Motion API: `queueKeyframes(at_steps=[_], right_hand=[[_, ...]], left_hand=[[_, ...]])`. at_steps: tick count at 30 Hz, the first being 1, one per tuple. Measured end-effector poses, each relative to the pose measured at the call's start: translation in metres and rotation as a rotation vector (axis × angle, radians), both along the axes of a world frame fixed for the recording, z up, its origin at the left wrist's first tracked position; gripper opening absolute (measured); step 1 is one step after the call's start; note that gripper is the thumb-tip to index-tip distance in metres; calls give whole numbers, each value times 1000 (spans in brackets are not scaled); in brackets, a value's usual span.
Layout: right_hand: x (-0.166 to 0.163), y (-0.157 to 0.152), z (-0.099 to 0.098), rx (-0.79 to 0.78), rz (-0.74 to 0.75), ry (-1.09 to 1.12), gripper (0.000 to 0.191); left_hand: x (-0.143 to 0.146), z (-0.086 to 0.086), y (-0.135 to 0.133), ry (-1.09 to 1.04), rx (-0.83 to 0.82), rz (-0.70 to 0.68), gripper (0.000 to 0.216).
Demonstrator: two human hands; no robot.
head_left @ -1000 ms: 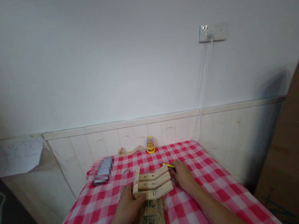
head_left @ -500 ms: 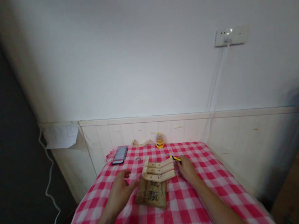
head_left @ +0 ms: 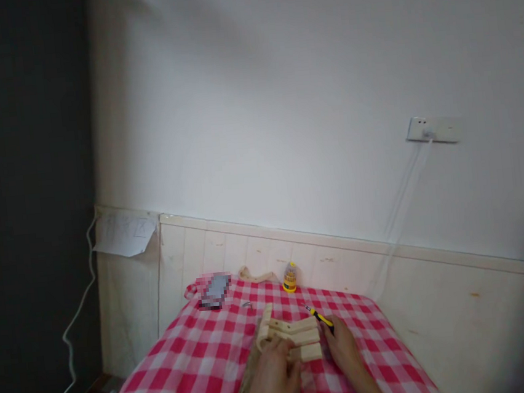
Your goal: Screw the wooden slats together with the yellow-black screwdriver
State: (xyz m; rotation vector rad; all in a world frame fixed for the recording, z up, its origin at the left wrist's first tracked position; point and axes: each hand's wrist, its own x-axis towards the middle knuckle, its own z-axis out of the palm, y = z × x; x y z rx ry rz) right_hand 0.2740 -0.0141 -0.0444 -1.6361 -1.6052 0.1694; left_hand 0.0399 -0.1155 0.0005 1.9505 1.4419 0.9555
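Observation:
A small pale wooden slatted frame [head_left: 297, 328], with several bent slats and drilled holes, rests on a worn brown block [head_left: 250, 370] that my arm mostly covers. My left hand [head_left: 274, 374] lies over the near left part of the frame, fingers curled onto its slats; the fingertips are partly hidden. To the right of the slat ends, my right hand [head_left: 344, 344] grips a yellow-and-black screwdriver [head_left: 321, 319]. Its metal tip points up and left, away from the frame.
A red-and-white checked cloth [head_left: 180, 359] covers the table. Toward the back are a phone [head_left: 216, 290], small metal pieces [head_left: 247, 305], a loose wooden piece [head_left: 255, 277] and a yellow-based screwdriver-bit container [head_left: 289, 278]. The wall [head_left: 246, 130] stands behind.
My left hand has moved right from beside the frame onto its slats. My right hand still holds the screwdriver. The head view has tilted and shifted.

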Motion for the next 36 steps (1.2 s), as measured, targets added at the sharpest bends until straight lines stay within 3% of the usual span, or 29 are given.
queueKeyframes(at_steps=[2,5,14,25,31,36], right_hand=[[1,0,-3,9,-3,6,26],[2,-1,-4,22,-8,23,27],[-3,-9,6,102,-51,141,30],[-11,-19,21,224,-133,329,33],[-10,-27,54,303,-133,478,49],[-28,-36,97,269,61,522,47]], left_hand=[[6,3,0,61,27,28,53],[5,5,3,169,-4,27,62],[-2,4,5,208,47,-24,53],[-2,-27,18,239,62,79,40],[0,-22,15,232,75,46,38],[1,-14,13,268,53,41,37]])
